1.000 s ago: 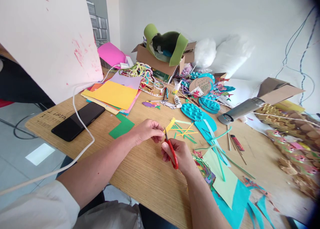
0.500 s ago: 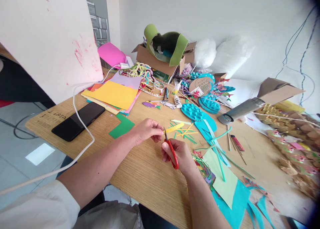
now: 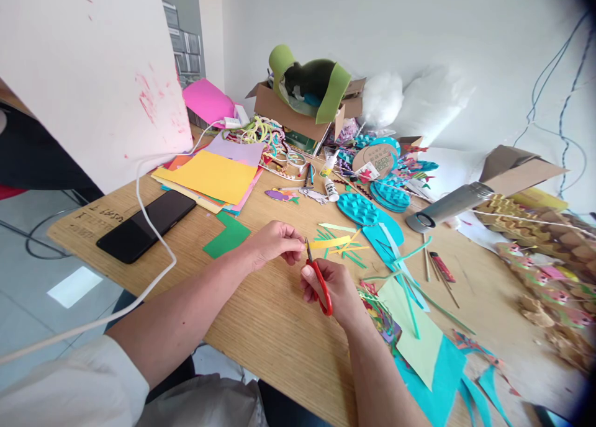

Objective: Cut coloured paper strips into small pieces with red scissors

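Red-handled scissors (image 3: pixel 322 288) are gripped in my right hand (image 3: pixel 333 285), blades pointing up and away from me. My left hand (image 3: pixel 280 243) pinches a yellow paper strip (image 3: pixel 331 242) near its left end, right at the scissor blades. The strip reaches out to the right, above a pile of thin green and yellow paper strips (image 3: pixel 357 254). A cut piece of green paper (image 3: pixel 227 236) lies on the table (image 3: pixel 261 315) left of my left hand.
A black phone (image 3: pixel 146 226) lies at left, with a white cable (image 3: pixel 173 253) across it. Coloured paper sheets (image 3: pixel 214 177) are stacked behind. A metal flask (image 3: pixel 449 205) lies at right, near turquoise egg-carton pieces (image 3: pixel 357 209). Light green paper (image 3: pixel 412 331) is by my right forearm.
The free right end of the yellow strip has swung slightly down and to the right. Both hands and the scissors stay nearly in place.
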`<move>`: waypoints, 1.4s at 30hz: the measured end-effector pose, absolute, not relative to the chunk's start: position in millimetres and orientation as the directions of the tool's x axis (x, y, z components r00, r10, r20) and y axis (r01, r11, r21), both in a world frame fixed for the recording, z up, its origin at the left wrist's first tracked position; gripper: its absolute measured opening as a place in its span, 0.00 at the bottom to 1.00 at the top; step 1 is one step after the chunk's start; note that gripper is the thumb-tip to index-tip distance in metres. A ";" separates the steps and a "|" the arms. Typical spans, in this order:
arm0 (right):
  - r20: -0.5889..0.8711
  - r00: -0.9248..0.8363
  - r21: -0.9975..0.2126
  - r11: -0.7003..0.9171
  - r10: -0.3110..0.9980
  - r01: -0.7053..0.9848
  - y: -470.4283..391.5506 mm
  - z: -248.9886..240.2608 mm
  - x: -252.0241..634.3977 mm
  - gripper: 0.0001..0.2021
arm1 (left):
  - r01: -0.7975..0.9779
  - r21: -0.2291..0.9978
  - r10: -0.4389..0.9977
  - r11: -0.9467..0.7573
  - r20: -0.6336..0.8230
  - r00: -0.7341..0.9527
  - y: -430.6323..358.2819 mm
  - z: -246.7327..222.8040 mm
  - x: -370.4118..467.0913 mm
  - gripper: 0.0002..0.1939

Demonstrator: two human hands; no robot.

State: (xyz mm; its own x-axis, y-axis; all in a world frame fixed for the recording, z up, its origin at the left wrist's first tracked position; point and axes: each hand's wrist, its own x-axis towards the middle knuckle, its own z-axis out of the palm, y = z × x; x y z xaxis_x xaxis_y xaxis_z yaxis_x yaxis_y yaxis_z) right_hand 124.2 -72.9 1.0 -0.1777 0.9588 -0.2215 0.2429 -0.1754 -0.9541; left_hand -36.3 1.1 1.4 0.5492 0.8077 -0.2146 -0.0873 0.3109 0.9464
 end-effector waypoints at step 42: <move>-0.204 -0.198 -0.957 -0.152 0.959 0.248 -71.6 1.5 123.6 0.23 | -0.068 0.950 0.798 0.304 -0.215 0.563 1.6 3.7 -37.2 0.07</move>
